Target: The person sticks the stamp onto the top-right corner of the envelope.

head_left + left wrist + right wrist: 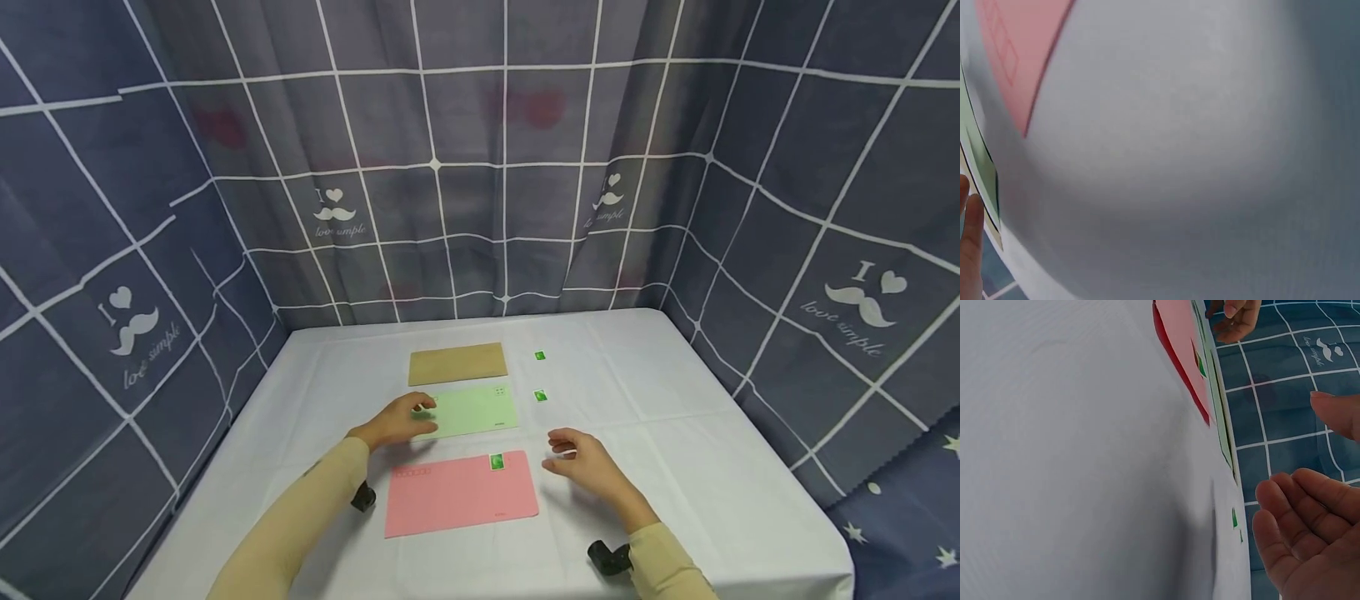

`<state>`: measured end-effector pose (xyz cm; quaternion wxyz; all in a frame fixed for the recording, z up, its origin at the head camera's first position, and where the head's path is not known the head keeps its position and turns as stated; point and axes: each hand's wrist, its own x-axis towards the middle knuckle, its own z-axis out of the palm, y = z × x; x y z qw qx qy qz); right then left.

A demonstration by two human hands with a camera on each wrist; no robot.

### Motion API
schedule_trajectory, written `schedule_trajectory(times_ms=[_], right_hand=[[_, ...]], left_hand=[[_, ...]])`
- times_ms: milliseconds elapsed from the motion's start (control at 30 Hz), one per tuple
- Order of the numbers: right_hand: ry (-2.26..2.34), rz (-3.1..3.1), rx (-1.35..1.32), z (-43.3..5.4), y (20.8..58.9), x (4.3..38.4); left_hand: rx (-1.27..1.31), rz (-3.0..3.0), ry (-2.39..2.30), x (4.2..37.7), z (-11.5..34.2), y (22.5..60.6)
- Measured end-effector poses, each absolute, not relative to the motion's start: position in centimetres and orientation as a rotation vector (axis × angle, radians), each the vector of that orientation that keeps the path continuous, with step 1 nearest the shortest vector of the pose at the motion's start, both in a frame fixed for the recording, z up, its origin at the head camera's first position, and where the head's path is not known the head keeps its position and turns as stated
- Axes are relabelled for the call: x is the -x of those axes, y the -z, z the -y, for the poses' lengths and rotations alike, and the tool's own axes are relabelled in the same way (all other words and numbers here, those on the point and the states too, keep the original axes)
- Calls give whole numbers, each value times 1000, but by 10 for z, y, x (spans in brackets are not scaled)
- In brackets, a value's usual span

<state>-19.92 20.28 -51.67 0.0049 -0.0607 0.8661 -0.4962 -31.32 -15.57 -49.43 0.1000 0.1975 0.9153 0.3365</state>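
Left arm, in a tan sleeve, comes in from the near left and slants far and right; left hand hangs over the left end of the green envelope. Its fingers are loosely bent and point right, thumb on the near side, with a clear gap between thumb and fingers; nothing in the grip. Whether a fingertip brushes the paper, cannot tell from the head view; the right wrist view shows this hand raised above the table. Right arm enters from the near right, forearm slanting far and left. Right hand is in the air over the white cloth, right of the pink envelope and apart from it; palm cupped, fingers side by side and lightly bent, thumb well away from them, nothing held. Envelopes lie flat in a column: pink near, green in the middle, brown envelope far. Pink bears a green stamp at its far right corner. Two loose stamps lie to the right of the column: nearer stamp beside green, farther stamp beside brown.
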Motion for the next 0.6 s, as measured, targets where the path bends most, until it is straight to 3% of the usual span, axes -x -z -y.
schedule_trajectory(times_ms=[600], right_hand=[[1619,-2699,109,-208,515,196]], left_hand=[[-463,-2592,-1124,325,160,506]])
